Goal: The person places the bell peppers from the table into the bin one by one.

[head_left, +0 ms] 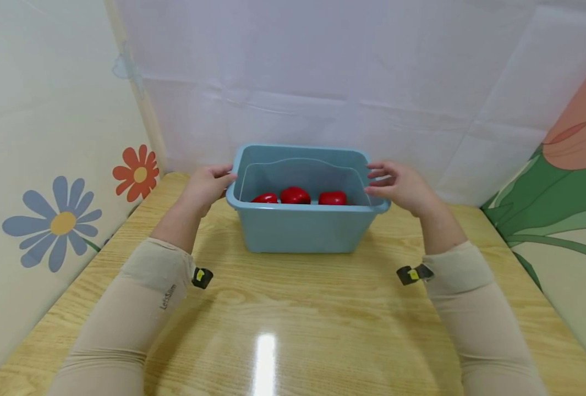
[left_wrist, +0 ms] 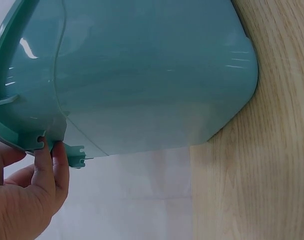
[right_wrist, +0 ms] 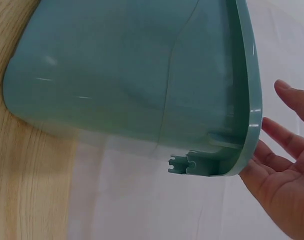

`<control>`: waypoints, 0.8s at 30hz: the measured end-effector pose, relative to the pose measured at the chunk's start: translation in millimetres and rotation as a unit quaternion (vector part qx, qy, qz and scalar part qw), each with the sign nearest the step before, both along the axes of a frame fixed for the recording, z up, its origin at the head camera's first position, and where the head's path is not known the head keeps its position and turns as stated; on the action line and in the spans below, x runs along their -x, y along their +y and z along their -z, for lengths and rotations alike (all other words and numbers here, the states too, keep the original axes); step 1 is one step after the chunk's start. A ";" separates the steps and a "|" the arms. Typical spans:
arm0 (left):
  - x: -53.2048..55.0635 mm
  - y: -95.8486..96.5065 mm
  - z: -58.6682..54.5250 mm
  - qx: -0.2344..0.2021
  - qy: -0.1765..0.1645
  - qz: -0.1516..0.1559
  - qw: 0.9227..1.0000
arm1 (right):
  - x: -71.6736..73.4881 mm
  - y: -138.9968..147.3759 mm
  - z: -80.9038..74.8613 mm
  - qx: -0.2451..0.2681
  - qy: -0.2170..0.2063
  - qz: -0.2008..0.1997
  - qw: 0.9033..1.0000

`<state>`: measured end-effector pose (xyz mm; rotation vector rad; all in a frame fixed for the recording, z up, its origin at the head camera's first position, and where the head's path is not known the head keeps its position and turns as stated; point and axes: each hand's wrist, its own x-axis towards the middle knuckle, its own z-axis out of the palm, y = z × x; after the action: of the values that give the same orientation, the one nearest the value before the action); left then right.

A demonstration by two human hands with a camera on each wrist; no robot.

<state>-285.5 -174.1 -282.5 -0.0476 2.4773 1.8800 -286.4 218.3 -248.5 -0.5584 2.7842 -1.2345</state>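
Note:
A light blue plastic storage bin [head_left: 302, 231] stands on the wooden table, close to the back wall. Inside it lie three glossy red rounded objects [head_left: 295, 195], partly hidden by the front wall; their exact kind is unclear. My left hand [head_left: 206, 187] grips the bin's left rim, thumb over the edge and fingers curled underneath, as the left wrist view confirms. At the right end, my right hand [head_left: 399, 184] has its fingers spread beside the rim. In the right wrist view the fingers [right_wrist: 279, 135] are loosely extended, some touching or very near the rim's outer edge.
The wooden table [head_left: 302, 308] extends in front of the bin, with a bright light reflection on it. A white sheet [head_left: 293, 71] hangs right behind the bin. Flower-patterned panels [head_left: 30, 137] stand along both sides.

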 end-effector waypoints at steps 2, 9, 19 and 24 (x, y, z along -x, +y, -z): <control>0.1 0.1 0.1 -0.001 0.000 0.001 1.000 | -0.1 0.4 0.3 -0.001 0.001 -0.001 1.000; 1.8 -1.2 1.0 0.000 -0.003 0.002 1.000 | -1.1 2.3 -0.2 0.012 0.010 -0.012 1.000; 2.9 -4.8 1.2 0.040 -0.003 0.020 0.999 | 1.1 11.9 -0.5 0.017 0.044 -0.009 0.999; 3.6 -9.7 4.4 0.073 0.017 0.055 0.996 | 1.8 20.6 -1.2 0.004 0.066 -0.008 0.998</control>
<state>-289.1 -183.9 -286.9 0.1160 2.5770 1.6683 -288.3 239.0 -247.3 -0.6855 2.8758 -1.2491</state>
